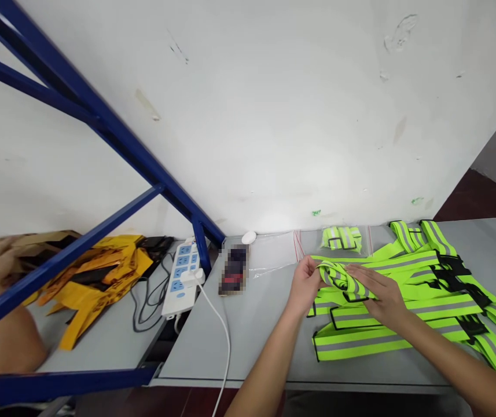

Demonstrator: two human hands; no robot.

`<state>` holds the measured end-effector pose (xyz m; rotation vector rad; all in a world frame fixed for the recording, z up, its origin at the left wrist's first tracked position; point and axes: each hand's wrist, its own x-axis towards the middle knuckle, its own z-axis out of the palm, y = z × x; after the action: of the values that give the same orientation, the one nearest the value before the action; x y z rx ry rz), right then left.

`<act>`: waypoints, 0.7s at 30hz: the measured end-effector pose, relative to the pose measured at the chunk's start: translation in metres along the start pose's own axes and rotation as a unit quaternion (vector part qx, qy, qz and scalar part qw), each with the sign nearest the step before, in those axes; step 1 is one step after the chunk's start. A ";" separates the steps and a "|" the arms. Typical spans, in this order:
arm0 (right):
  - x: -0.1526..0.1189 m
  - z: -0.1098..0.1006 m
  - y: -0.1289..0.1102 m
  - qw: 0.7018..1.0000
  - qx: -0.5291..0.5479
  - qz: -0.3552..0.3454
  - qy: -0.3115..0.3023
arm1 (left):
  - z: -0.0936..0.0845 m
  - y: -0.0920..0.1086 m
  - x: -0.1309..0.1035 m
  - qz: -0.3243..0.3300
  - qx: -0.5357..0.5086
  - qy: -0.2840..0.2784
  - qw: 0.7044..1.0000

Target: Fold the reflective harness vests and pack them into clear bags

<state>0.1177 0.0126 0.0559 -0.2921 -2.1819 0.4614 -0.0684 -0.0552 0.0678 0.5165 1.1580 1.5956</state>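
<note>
Between my two hands is a rolled reflective belt [337, 277], bright yellow-green with a grey stripe, held above other belts. My left hand [307, 282] pinches the roll at its left side. On the other side my right hand [380, 294] closes round it, fingers stretched along the top. Beneath and to the right, several more reflective belts [369, 346] lie flat in a layered pile, with black buckles [452, 273] toward the right. Behind the hands a packed belt [342, 238] sits in a clear plastic bag by the wall.
Clear bags [276, 250] with red edges lie on the grey table [204, 353]. A pixelated phone [234, 269], a white round object [249, 237] and a power strip [181, 284] are left. Beyond the blue frame [126, 159] are yellow straps [94, 301] and another person's arm [0, 324].
</note>
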 end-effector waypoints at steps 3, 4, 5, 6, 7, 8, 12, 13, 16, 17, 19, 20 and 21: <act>-0.003 0.003 -0.004 0.998 0.032 0.062 -0.006 | -0.003 -0.011 0.003 -0.069 -0.042 -0.039 0.996; -0.003 0.005 -0.005 0.995 0.042 0.089 -0.015 | -0.003 -0.014 0.004 -0.087 -0.047 -0.056 0.994; -0.003 0.006 -0.005 0.991 0.053 0.119 -0.022 | -0.003 -0.016 0.005 -0.086 -0.037 -0.063 0.994; -0.002 0.008 -0.004 0.986 0.064 0.153 -0.027 | -0.003 -0.017 0.007 -0.071 -0.017 -0.057 0.996; -0.001 0.010 -0.004 0.979 0.072 0.188 -0.028 | -0.003 -0.018 0.008 -0.049 0.005 -0.043 0.998; 0.002 0.011 -0.002 0.972 0.079 0.221 -0.023 | -0.002 -0.017 0.010 -0.025 0.030 -0.024 0.999; 0.010 0.015 0.004 0.957 0.090 0.277 -0.005 | -0.006 -0.007 0.018 0.008 0.111 0.031 0.993; 0.010 0.015 0.007 0.958 0.090 0.271 -0.008 | -0.008 -0.003 0.020 0.009 0.130 0.036 0.991; 0.008 0.017 0.013 0.971 0.078 0.223 -0.036 | -0.015 0.012 0.022 0.036 0.171 0.060 0.983; 0.006 0.018 0.015 0.976 0.072 0.202 -0.049 | -0.017 0.016 0.022 0.049 0.177 0.069 0.981; 0.005 0.020 0.019 0.981 0.059 0.173 -0.067 | -0.017 0.024 0.019 0.075 0.180 0.080 0.978; 0.005 0.020 0.020 0.981 0.056 0.172 -0.068 | -0.017 0.027 0.017 0.083 0.167 0.076 0.979; 0.006 0.021 0.020 0.980 0.057 0.181 -0.063 | -0.016 0.028 0.015 0.085 0.142 0.064 0.984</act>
<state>0.0987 0.0285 0.0396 -0.6158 -2.2189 0.8246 -0.1000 -0.0473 0.0818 0.7228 1.4855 1.6363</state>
